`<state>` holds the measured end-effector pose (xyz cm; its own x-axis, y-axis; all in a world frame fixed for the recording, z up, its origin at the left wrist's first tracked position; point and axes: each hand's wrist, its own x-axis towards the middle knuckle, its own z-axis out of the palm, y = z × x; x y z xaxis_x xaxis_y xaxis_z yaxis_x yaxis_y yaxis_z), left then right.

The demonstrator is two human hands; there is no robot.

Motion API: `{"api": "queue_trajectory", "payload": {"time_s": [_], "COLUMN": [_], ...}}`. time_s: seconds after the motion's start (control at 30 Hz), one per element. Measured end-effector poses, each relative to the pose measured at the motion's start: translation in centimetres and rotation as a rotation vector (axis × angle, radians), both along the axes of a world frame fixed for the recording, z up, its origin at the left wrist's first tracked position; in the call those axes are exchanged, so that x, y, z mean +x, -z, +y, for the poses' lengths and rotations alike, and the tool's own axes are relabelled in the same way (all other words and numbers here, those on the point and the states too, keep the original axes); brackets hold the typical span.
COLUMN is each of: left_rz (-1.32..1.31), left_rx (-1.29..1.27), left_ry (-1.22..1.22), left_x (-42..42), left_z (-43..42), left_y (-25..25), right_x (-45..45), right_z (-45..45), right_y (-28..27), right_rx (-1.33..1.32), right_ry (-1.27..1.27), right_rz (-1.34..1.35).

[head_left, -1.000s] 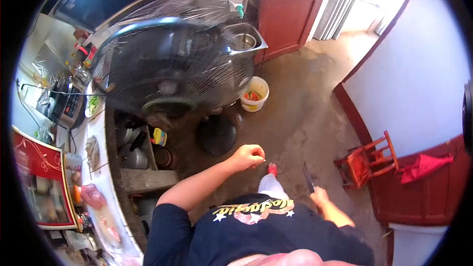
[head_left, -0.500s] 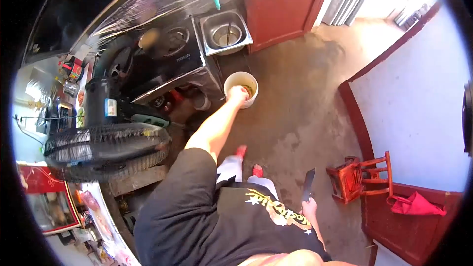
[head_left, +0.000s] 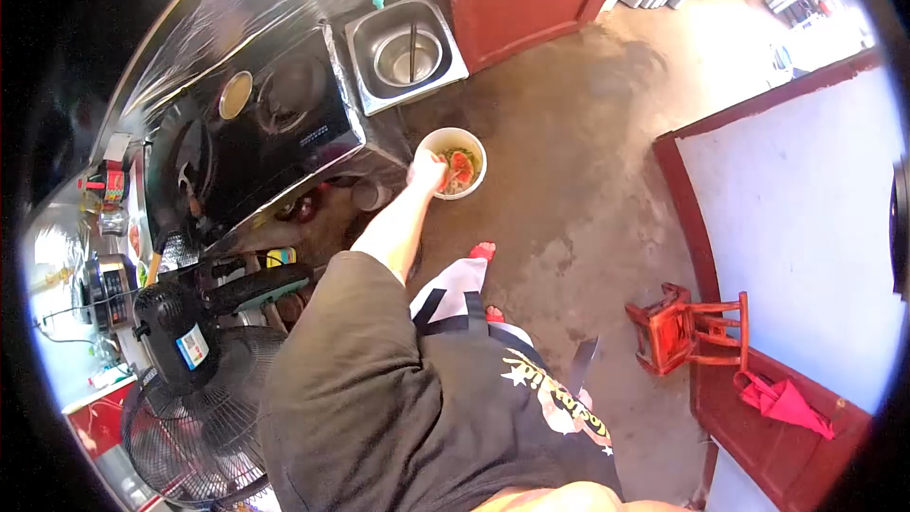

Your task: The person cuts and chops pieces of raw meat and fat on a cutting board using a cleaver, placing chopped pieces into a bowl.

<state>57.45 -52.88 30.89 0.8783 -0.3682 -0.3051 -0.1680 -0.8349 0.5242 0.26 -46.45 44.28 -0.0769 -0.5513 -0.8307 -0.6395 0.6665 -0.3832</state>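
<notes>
My left hand (head_left: 429, 172) is at the near-left rim of a white bucket (head_left: 480, 154) on the floor, its fingers closed over the edge. Inside the bucket lie a red piece (head_left: 462, 169) and greenish scraps, too small to name exactly. Low at my right side, my right hand (head_left: 585, 399) is mostly hidden by my dark printed shirt. A cleaver (head_left: 583, 364) with a broad dark blade sticks up from it, pointing away from me.
Ahead left, a steel sink (head_left: 365, 38) holds a metal bowl beside a black cooktop (head_left: 318, 123). A standing fan (head_left: 194, 398) is close on my left. A small red wooden chair (head_left: 668, 332) lies or stands at right, near a pink-red cloth (head_left: 787, 408).
My left hand has moved from inside the bucket to its left rim, and the red piece has come into view. One foot has stepped forward. The cleaver is now more hidden by my shirt.
</notes>
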Motion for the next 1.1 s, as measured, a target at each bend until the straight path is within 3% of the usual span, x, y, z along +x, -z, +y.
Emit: {"api": "queue_trajectory", "payload": {"time_s": [0.03,0.07,0.1,0.17,0.3,0.37,0.5,0.53,0.57,0.6,0.63,0.67,0.7,0.8,0.83,0.87,0.9,1.03,1.1], "left_rz": [0.116,0.261,0.158,0.306,0.382,0.412,0.425,0.467,0.399,0.31,0.383,0.37,0.529,0.329,0.242,0.137,0.015,-0.37,-0.477], "left_rx": [-0.005,0.048,-0.043,-0.004,0.04,0.044,-0.278,-0.192,-0.12,-0.169,-0.104,-0.054,0.136,0.13,0.104,0.074,0.045,-0.021,-0.066], "left_ry": [0.057,0.097,0.051,0.113,0.285,0.334,0.226,0.19,0.253,0.182,0.144,-0.039,-0.023,-0.509,-0.674,-0.833,-0.972,-1.344,-1.483], "left_x": [-0.7,-3.0,-5.4,-10.3,-18.0,-21.1,-25.1,-26.2,-26.9,-28.4,-28.9,-29.9,-30.2,-33.3,-34.5,-35.4,-36.2,-37.6,-37.6], "left_z": [0.3,0.0,0.5,0.9,2.3,3.9,12.1,14.7,17.8,21.0,24.6,29.5,34.0,49.4,54.2,58.8,63.2,77.6,82.6], "left_y": [2.0,-0.3,2.7,-0.9,-0.1,-0.4,-4.6,-6.3,-3.6,-0.5,2.1,-3.3,-7.2,-7.4,-8.3,-9.2,-10.1,-18.1,-23.9], "right_x": [0.5,1.1,1.7,2.3,2.2,2.9,2.1,2.0,3.6,6.0,8.5,11.5,14.6,22.9,25.5,26.7,26.0,21.4,24.1], "right_z": [-0.5,-1.1,-1.8,-3.3,-6.7,-8.0,-9.5,-9.5,-8.9,-7.2,-5.0,-2.2,1.2,12.6,15.6,19.7,20.3,18.1,25.3], "right_y": [-0.2,-0.1,0.1,0.9,3.6,3.6,7.2,7.5,6.9,5.3,3.0,0.5,-1.9,-7.4,-3.0,-7.5,-7.6,-4.3,-4.9], "right_rx": [-0.008,-0.018,-0.034,-0.096,-0.301,-0.426,-0.479,-0.533,-0.544,-0.526,-0.469,-0.403,-0.321,-0.094,-0.145,-0.054,-0.051,-0.172,-0.03], "right_ry": [-0.023,-0.053,-0.1,-0.253,-0.849,-0.993,-1.363,-1.46,-1.54,-1.608,-1.664,-1.721,-1.777,-1.903,-1.93,-1.945,-1.969,-2.111,-1.992], "right_rz": [0.001,0.0,-0.005,0.007,0.213,0.162,0.054,-0.035,-0.136,-0.269,-0.419,-0.568,-0.721,-1.167,-1.268,-1.351,-1.366,-0.462,-0.493]}}
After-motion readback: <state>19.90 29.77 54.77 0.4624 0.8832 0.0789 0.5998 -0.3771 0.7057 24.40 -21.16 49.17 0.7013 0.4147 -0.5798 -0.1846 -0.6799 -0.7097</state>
